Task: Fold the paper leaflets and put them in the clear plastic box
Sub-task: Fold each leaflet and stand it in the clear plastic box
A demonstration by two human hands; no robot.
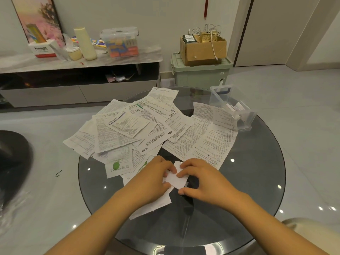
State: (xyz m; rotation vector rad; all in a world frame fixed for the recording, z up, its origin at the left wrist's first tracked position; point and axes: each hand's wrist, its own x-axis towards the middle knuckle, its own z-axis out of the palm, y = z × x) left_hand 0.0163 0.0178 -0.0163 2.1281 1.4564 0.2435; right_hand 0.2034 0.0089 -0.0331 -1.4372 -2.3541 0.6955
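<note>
A small folded white leaflet (176, 178) lies near the front of the round glass table (257, 181). My left hand (149, 183) pinches its left edge, and my right hand (200, 179) pinches its right edge with fingers on top. Several unfolded printed leaflets (139, 126) spread in a loose pile across the table's far half. A clear plastic box (233, 107) with a blue handle stands at the far right of the table, with a few folded leaflets inside. Another sheet (158, 203) lies under my left hand.
Beyond the table stands a low cabinet (79, 78) with a lidded plastic bin, a bottle and boxes on top. A green storage crate (200, 74) carries a cardboard box. A dark round object (12, 157) sits on the floor at left.
</note>
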